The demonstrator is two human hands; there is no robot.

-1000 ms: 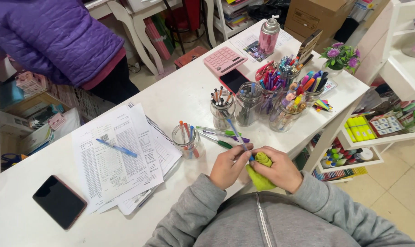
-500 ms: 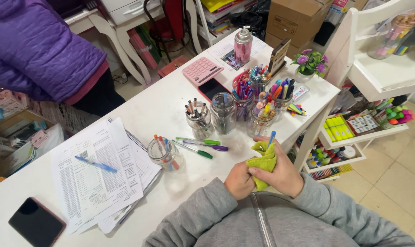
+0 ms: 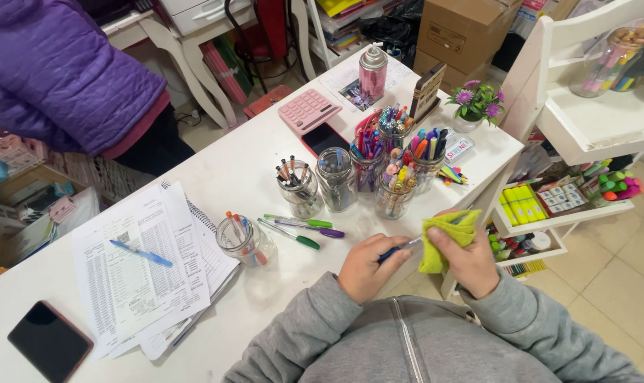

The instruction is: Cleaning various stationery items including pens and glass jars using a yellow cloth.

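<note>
White laminate table (image 3: 215, 163), tiled floor, shelving w/ stationery. Your left hand (image 3: 364, 266) pinches a blue pen (image 3: 396, 248) over the table edge; your right hand (image 3: 467, 259) presses a soft yellow-green cloth (image 3: 446, 237) round its tip. Glass jars (image 3: 336, 181) nearby.

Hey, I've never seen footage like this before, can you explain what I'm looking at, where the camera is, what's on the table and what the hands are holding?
There is no machine: a person wears a camera on the head, looking down at their own two hands. The left hand holds a blue pen. The right hand presses a yellow-green cloth around the pen's far end. On the white table stand glass jars of pens; three loose pens, printed papers with a blue pen on top, a pink calculator, a black phone and a small flower pot also lie there. The purple jacket belongs to another person.
</note>
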